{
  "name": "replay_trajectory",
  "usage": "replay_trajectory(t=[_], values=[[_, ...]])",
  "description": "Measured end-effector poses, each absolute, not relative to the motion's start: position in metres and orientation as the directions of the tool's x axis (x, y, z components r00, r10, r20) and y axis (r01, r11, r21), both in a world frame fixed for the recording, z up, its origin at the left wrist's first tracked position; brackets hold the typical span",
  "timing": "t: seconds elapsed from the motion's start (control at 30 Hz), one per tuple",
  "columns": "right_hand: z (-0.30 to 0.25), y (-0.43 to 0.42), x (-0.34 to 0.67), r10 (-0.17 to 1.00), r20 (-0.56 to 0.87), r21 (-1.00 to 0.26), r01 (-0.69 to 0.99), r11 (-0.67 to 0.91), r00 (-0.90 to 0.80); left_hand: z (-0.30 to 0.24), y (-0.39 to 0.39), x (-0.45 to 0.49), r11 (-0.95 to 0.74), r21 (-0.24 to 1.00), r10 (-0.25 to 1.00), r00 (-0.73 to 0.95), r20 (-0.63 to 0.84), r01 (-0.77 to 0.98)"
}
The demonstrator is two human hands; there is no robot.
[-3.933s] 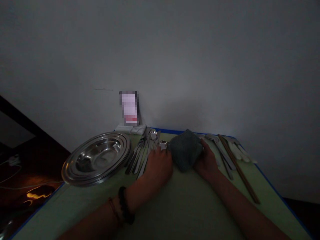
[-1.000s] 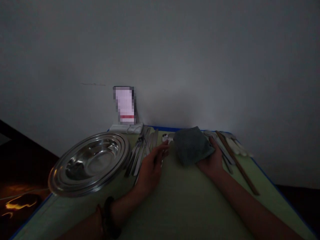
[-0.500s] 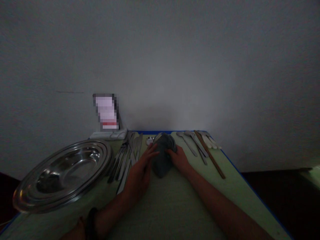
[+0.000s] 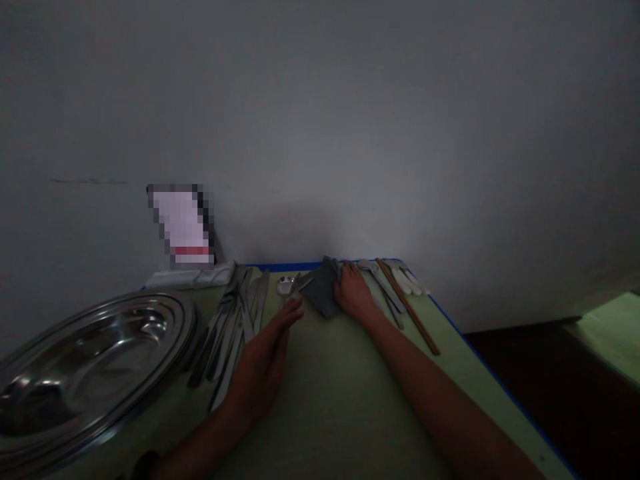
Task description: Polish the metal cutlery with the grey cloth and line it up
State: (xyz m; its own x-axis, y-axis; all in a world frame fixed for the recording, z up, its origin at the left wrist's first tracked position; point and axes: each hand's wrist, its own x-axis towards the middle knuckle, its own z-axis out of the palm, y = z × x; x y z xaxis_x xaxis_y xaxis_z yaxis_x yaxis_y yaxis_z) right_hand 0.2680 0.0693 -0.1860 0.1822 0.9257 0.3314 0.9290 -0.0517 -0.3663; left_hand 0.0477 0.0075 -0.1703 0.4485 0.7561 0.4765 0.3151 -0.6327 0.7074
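Observation:
My right hand [image 4: 353, 292] rests closed on a folded grey cloth [image 4: 323, 293] at the far middle of the green table [image 4: 340, 400]. A metal spoon [image 4: 293, 285] lies just left of the cloth, its handle running under the cloth's edge. My left hand [image 4: 265, 363] lies on the table with its fingers stretched out, the fingertips close to the spoon's bowl. It holds nothing.
A large steel dish [image 4: 85, 367] sits at the left. Several metal knives and spoons [image 4: 230, 327] lie beside it. More spoons [image 4: 385, 287] and wooden chopsticks [image 4: 407, 307] lie right of my right hand. A white wall rises behind the table.
The view has swung to the right, so everything has shifted left. My right hand has pushed the cloth farther back. My left hand has come off the cloth and now lies flat.

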Motion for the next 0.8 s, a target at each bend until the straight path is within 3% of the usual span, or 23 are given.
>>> replay_trajectory(t=[0.4, 0.6, 0.8], values=[[-0.187, 0.059, 0.281, 0.911, 0.386, -0.292, 0.956, -0.032, 0.148, -0.17, 0.009, 0.05, -0.597, 0.735, 0.782, 0.438, 0.443, 0.322], [-0.184, 0.04, 0.25, 0.89, 0.414, -0.486, 0.873, 0.038, 0.191, -0.164, 0.008, 0.049, -0.611, 0.728, 0.778, 0.403, 0.482, 0.31], [-0.18, 0.017, 0.243, 0.908, 0.376, -0.46, 0.888, 0.009, 0.186, -0.162, 0.009, 0.047, -0.635, 0.702, 0.766, 0.386, 0.514, 0.324]])
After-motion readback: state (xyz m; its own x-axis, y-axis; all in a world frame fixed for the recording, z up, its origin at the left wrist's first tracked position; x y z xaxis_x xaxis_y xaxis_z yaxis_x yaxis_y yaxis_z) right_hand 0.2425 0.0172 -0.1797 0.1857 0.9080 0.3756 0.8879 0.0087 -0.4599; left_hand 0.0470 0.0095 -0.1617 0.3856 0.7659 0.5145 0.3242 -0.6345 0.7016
